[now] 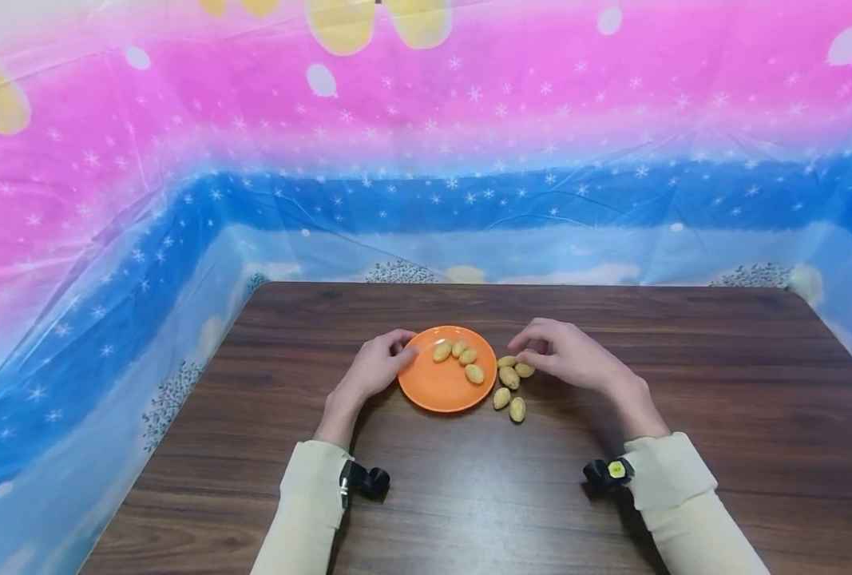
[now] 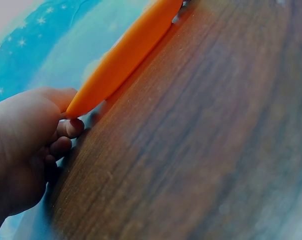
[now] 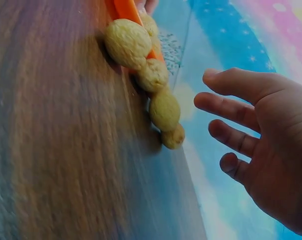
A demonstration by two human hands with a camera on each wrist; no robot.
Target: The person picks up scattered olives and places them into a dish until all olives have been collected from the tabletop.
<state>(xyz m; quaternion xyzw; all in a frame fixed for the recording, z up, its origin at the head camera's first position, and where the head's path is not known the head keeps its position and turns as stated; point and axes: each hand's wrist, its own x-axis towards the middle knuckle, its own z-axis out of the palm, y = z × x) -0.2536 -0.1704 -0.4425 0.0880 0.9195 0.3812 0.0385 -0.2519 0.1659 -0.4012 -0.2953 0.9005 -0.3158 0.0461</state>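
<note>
My left hand (image 1: 382,363) pinches the left rim of a round orange plate (image 1: 440,393), thumb over the edge and fingers beneath, as the left wrist view also shows. On the plate's upper right half lie several small wrinkled yellow-brown ovals, like baby potatoes (image 1: 474,374). Several more such potatoes (image 3: 128,42) are bunched on the table just right of the plate, some touching one another. Over the right end of this bunch hovers my right hand (image 1: 569,351), holding nothing. In the right wrist view its fingers (image 3: 231,107) are spread loosely, apart from the potatoes.
A dark wood-grain table (image 1: 461,495) lies under everything. Pink and blue patterned cloth (image 1: 433,192) hangs behind its far edge and along the left and right sides. Each wrist carries a small black camera (image 1: 375,483) near the cuff.
</note>
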